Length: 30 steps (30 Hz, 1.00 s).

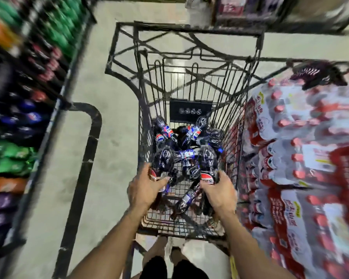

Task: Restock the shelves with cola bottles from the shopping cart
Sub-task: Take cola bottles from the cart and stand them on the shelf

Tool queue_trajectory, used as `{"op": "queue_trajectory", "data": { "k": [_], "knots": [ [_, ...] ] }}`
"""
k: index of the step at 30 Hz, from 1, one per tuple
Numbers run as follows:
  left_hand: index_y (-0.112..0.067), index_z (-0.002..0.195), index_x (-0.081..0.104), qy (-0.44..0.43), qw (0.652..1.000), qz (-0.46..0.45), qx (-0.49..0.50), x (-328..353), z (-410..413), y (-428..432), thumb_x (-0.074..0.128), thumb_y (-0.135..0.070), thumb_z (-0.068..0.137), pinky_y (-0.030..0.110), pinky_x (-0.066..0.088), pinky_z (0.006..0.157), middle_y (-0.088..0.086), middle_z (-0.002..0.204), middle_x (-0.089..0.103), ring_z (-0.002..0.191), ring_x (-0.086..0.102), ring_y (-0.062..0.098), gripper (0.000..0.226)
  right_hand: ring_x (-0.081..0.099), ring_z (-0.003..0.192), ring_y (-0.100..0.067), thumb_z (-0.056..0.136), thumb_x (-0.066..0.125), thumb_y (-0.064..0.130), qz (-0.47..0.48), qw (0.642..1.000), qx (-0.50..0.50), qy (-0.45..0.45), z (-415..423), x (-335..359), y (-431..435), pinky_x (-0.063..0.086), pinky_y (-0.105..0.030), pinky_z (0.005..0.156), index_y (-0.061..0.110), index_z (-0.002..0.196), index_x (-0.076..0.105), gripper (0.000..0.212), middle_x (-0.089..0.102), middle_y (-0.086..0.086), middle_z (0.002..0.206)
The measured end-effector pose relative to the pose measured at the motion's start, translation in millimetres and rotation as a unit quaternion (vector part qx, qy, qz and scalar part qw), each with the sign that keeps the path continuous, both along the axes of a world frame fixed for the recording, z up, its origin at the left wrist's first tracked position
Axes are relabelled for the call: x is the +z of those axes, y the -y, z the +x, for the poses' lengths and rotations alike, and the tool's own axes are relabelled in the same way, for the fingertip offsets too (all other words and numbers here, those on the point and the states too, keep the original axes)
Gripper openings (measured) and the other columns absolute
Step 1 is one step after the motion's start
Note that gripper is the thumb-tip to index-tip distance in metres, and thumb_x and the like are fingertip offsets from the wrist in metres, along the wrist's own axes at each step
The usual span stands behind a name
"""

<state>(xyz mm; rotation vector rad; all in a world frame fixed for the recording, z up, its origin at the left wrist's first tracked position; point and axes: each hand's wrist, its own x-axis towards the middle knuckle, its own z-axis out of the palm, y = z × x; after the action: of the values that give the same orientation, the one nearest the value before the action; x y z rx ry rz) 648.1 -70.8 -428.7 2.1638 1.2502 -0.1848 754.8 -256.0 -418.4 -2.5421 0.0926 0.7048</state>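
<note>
Store aisle, pale floor [113,77]; view is motion-blurred at the sides. Shelves [48,109] run along the left edge, stocked with green, red, blue, orange and purple soft drinks; labels too blurred to read. Shrink-wrapped water packs [290,158] with red caps are stacked just beside the cart's right wall.

Wire cart [141,117] sits mid-frame. Cola bottles [187,156] lie in a loose pile across its floor, pointing every way, most of them from the middle to the far end.

Both hands are down inside the cart at its near end:
- left hand [144,188]: fingers [148,167] and thumb curled round the left-hand bottle [153,175] near the left wall; red-and-white logo shows between thumb and fingers
- right hand [220,193]: fingers [223,176] wrapped over the right-hand bottle [208,179] near the right wall; label faces the camera

Cannot tell whether either gripped bottle is clear of the pile.
</note>
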Motion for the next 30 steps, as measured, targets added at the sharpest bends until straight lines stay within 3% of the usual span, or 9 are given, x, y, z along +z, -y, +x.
{"op": "queue_trajectory", "data": {
  "k": [2,4,8,11,13,16,20,25,30],
  "knots": [
    [-0.037,0.132,0.051,0.021,1.0,0.015,0.009,29,-7,-15,0.073,-0.074,0.07,0.033,0.052,0.081,-0.005,0.114,0.07,0.098,0.065,0.023,0.075,0.067,0.111,-0.024,0.078,0.075,0.054,0.013,0.999,0.036,0.019,6,29,-9,0.052,-0.043,0.1,0.02,0.146,0.049,0.081,0.066,-0.002,0.134],
    [-0.038,0.128,0.052,0.039,0.998,0.033,0.024,56,-19,-33,0.075,-0.07,0.071,0.031,0.049,0.078,-0.009,0.112,0.07,0.096,0.063,0.019,0.07,0.067,0.103,-0.023,0.082,0.076,0.051,0.018,0.996,0.072,0.046,11,49,-20,0.051,-0.041,0.097,0.019,0.144,0.05,0.074,0.068,-0.002,0.13],
    [-0.039,0.124,0.052,0.072,0.992,0.063,0.082,99,-48,-71,0.077,-0.068,0.069,0.034,0.051,0.081,-0.009,0.109,0.07,0.096,0.065,0.02,0.067,0.054,0.078,-0.016,0.082,0.072,0.054,0.022,0.99,0.127,0.065,7,85,-56,0.05,-0.035,0.083,0.024,0.132,0.057,0.061,0.07,0.004,0.103],
    [-0.037,0.121,0.054,0.102,0.984,0.076,0.125,123,-67,-93,0.079,-0.064,0.069,0.034,0.05,0.078,-0.007,0.104,0.072,0.093,0.066,0.022,0.064,0.052,0.07,-0.012,0.081,0.072,0.054,0.035,0.984,0.162,0.068,-3,108,-84,0.045,-0.031,0.075,0.022,0.113,0.058,0.047,0.059,0.011,0.081],
    [-0.037,0.119,0.054,0.122,0.978,0.084,0.148,139,-81,-105,0.079,-0.065,0.067,0.032,0.049,0.076,-0.009,0.099,0.071,0.088,0.065,0.02,0.063,0.053,0.074,-0.015,0.081,0.071,0.055,0.036,0.977,0.194,0.084,-13,122,-102,0.039,-0.03,0.071,0.023,0.112,0.054,0.047,0.062,0.007,0.088],
    [-0.038,0.113,0.054,0.148,0.968,0.09,0.179,156,-113,-127,0.078,-0.067,0.065,0.032,0.047,0.071,-0.013,0.094,0.068,0.084,0.064,0.018,0.061,0.061,0.073,-0.013,0.076,0.069,0.058,0.069,0.96,0.246,0.117,-30,135,-134,0.048,-0.027,0.072,0.026,0.137,0.057,0.069,0.074,0.005,0.103],
    [-0.038,0.11,0.055,0.176,0.954,0.101,0.222,170,-173,-163,0.079,-0.064,0.063,0.035,0.052,0.074,-0.016,0.089,0.066,0.084,0.065,0.019,0.059,0.069,0.061,-0.011,0.067,0.068,0.062,0.089,0.945,0.291,0.119,-59,146,-186,0.062,-0.036,0.062,0.028,0.126,0.058,0.069,0.07,0.007,0.076],
    [-0.035,0.116,0.055,0.199,0.938,0.104,0.266,178,-264,-202,0.082,-0.057,0.066,0.038,0.053,0.08,-0.014,0.094,0.064,0.089,0.064,0.02,0.061,0.069,0.074,-0.017,0.062,0.067,0.065,0.097,0.921,0.35,0.142,-124,166,-260,0.061,-0.04,0.074,0.03,0.117,0.06,0.066,0.071,0.008,0.086],
    [-0.033,0.123,0.058,0.205,0.916,0.113,0.326,190,-354,-238,0.084,-0.055,0.067,0.034,0.05,0.083,-0.01,0.11,0.071,0.098,0.065,0.017,0.065,0.07,0.078,-0.019,0.059,0.064,0.066,0.124,0.896,0.401,0.145,-202,175,-330,0.061,-0.042,0.077,0.031,0.121,0.058,0.071,0.072,0.005,0.089]
  ]
}}
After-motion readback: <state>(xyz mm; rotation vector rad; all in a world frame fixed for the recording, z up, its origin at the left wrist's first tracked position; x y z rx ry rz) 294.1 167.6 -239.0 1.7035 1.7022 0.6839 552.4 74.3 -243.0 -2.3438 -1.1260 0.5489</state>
